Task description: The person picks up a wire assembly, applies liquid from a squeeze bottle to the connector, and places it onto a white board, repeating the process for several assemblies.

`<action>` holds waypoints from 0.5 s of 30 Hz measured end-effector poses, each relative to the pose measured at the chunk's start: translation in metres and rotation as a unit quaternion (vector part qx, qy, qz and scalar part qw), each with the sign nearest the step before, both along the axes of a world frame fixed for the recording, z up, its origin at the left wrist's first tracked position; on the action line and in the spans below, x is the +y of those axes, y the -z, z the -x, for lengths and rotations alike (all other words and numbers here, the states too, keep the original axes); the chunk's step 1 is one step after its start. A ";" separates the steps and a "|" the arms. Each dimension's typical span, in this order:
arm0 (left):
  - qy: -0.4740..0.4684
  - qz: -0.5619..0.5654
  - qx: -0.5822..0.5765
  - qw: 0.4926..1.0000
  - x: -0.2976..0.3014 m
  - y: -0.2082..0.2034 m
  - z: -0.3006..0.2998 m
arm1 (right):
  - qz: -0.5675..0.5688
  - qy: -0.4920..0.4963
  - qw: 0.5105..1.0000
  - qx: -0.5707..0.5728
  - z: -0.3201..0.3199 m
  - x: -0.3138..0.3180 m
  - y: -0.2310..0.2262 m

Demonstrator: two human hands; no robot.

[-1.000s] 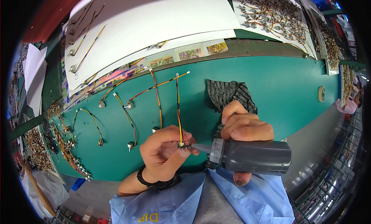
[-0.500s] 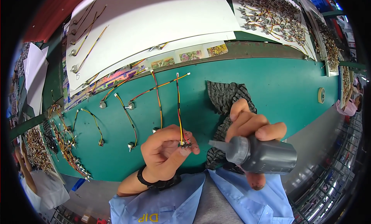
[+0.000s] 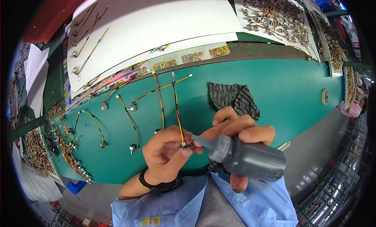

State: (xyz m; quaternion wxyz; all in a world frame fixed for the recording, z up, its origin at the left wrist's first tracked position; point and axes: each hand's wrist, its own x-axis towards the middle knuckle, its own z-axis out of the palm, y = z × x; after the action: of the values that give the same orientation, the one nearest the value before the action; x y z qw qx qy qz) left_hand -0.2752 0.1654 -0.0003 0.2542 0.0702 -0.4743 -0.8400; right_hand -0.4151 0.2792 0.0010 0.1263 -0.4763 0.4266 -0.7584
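Observation:
Between thumb and fingers, my left hand (image 3: 166, 150) pinches a small wired potentiometer (image 3: 187, 146). Its red, yellow and black wires (image 3: 177, 107) run up and away from me to a white plug. My right hand (image 3: 244, 129) is closed around a dark grey squeeze bottle (image 3: 254, 158), tipped so its narrow nozzle (image 3: 201, 140) points left. The nozzle tip is right by the potentiometer; whether they touch I cannot tell. A dark patterned cloth (image 3: 235, 99) lies beyond my right hand, partly hidden by it.
Several wired potentiometers (image 3: 132, 107) lie on the green table (image 3: 286, 86), with a tangled bunch (image 3: 72, 164) at the left. White sheets (image 3: 164, 15) cover the far side. A pile of wired parts (image 3: 274, 15) fills the far right. A tape roll (image 3: 325, 96) sits near the right edge.
My right hand has brought the bottle left, so its nozzle is now at the potentiometer. The wires' plug end has swung slightly left. My left hand stays nearly in place.

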 end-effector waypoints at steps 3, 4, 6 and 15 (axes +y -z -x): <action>-0.005 -0.001 -0.003 1.000 0.000 -0.001 0.000 | 0.035 -0.010 0.999 -0.029 -0.002 -0.001 0.000; -0.006 -0.002 -0.004 1.000 0.001 -0.001 0.000 | 0.035 -0.009 0.999 -0.028 -0.003 -0.001 0.000; -0.007 -0.003 -0.006 1.000 0.001 -0.002 0.001 | 0.038 -0.012 0.999 -0.034 -0.003 -0.002 0.000; 0.000 0.000 0.007 1.000 -0.001 0.001 0.001 | 0.056 0.022 0.996 -0.072 -0.007 -0.001 -0.001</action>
State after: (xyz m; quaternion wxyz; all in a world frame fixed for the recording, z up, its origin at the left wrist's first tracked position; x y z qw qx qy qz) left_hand -0.2766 0.1641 -0.0009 0.2578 0.0642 -0.4724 -0.8404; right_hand -0.4084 0.2783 0.0015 0.1128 -0.4177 0.3834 -0.8160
